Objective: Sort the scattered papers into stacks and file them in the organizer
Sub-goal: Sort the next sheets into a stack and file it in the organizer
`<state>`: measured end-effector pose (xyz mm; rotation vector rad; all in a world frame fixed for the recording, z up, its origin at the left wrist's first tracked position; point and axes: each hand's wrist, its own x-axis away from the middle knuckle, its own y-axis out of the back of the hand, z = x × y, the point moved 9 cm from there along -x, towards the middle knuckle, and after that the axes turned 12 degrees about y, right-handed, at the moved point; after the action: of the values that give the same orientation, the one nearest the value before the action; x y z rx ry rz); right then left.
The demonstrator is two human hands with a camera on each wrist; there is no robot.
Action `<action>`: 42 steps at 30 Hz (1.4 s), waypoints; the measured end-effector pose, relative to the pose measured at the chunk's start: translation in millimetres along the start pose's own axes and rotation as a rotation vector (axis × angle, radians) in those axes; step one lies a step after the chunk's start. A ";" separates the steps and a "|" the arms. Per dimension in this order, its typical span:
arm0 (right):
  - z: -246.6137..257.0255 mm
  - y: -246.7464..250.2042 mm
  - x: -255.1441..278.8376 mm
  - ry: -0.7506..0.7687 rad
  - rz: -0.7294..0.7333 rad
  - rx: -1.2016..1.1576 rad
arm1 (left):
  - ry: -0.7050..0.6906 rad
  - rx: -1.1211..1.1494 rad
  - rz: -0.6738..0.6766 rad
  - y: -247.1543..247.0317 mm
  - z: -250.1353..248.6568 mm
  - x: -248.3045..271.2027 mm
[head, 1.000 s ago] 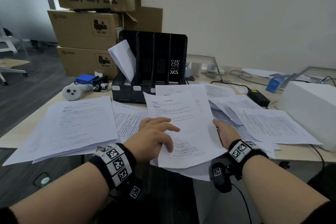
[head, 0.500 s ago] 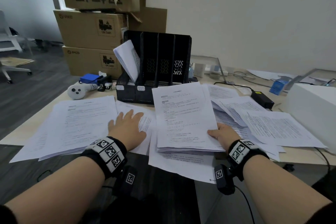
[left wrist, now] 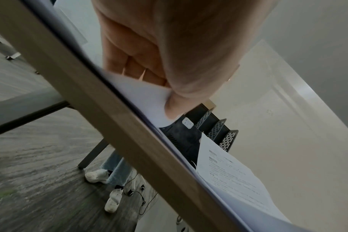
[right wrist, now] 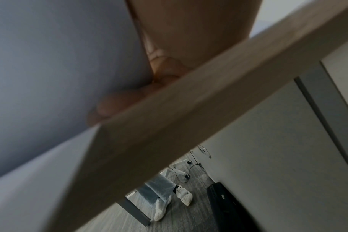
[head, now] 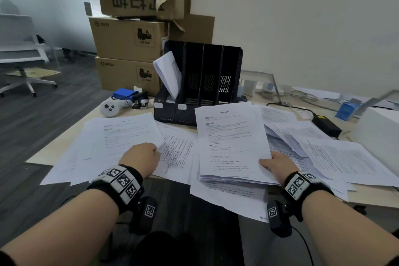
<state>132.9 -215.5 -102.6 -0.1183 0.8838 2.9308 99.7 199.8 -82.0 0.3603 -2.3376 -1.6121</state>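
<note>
Left grip (head: 141,158) pinches sheet (head: 121,136) corner at 9 o'clock; right grip (head: 278,164) holds stack (head: 232,142), 6 o'clock of organizer (head: 203,80).

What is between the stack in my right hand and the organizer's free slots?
Nothing visible blocks it. The stack held by the right hand lies just in front of the organizer; only its leftmost slot holds papers, the others look free.

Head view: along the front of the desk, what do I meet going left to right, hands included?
Left paper stack → left hand, pinching that stack's corner → loose printed sheet → stack gripped by the right hand → right hand → spread sheets → white box.
</note>
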 end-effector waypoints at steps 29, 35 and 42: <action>3.5 10.8 11.2 -0.130 -0.069 -0.036 | -0.571 -0.036 0.267 -61.5 -196.0 97.2; 14.3 1.0 13.6 -0.002 0.000 0.009 | -0.621 0.048 0.377 -72.6 -203.7 114.2; 22.4 2.3 24.4 0.035 -0.014 -0.157 | -0.473 0.361 0.250 -34.8 -164.5 78.4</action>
<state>107.3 -203.7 -85.2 -0.1844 0.6536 2.9903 88.3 17.1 -52.0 -0.2724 -2.8874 -1.2562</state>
